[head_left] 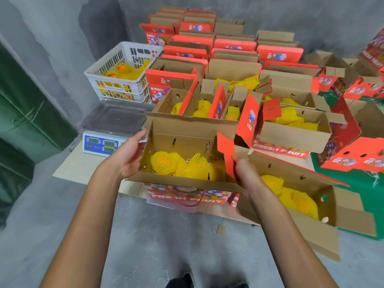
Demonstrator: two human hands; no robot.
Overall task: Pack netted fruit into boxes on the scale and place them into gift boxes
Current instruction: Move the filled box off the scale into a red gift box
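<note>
We stand on a grey concrete floor (166, 235) with a green curtain (31, 121) at the far left. Taking the open box (187, 129) in front as our landmark, a white basket (116, 65) and an empty scale (113, 121) sit to its left. Our left hand (129, 154) grips its left wall; yellow netted fruit (178, 165) lies inside. Our right hand (244, 169) pinches its red flap (225, 150). Behind and right stand more boxes (234, 48).

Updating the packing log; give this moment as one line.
left hand: grip on gift box wall | right hand: on flap | netted fruit inside | scale empty
</note>
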